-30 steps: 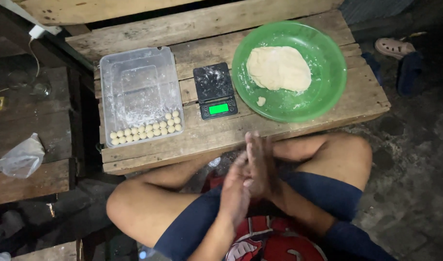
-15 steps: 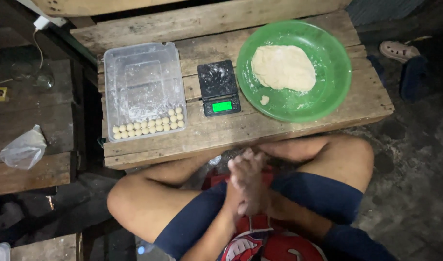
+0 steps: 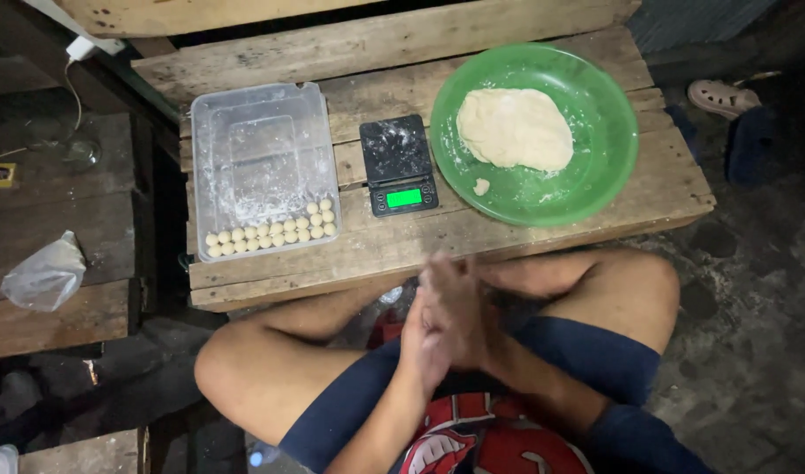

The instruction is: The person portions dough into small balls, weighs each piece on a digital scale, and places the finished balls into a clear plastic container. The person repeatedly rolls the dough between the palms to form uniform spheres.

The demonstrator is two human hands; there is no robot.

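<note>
My left hand (image 3: 422, 338) and my right hand (image 3: 469, 309) are pressed palm to palm over my lap, in front of the low wooden table (image 3: 508, 239). Both are blurred, and anything between the palms is hidden. On the table, a clear plastic tray (image 3: 262, 145) holds two rows of small dough balls (image 3: 271, 233) along its near edge. A small black scale (image 3: 400, 165) with a lit green display stands in the middle. At the right, a green plate (image 3: 615, 132) carries a flat lump of dough (image 3: 515, 129) and a small bit of dough (image 3: 481, 186).
A crumpled clear plastic bag (image 3: 47, 274) lies on the wooden platform at the left. A white plug with a cable (image 3: 82, 48) is at the upper left. A sandal (image 3: 722, 96) lies on the dark floor at the right. My bare knees flank the table's front edge.
My joined hands have slid against each other and shifted slightly; the fingers pointed up toward the table a second ago, then dropped lower. Nothing on the table has moved.
</note>
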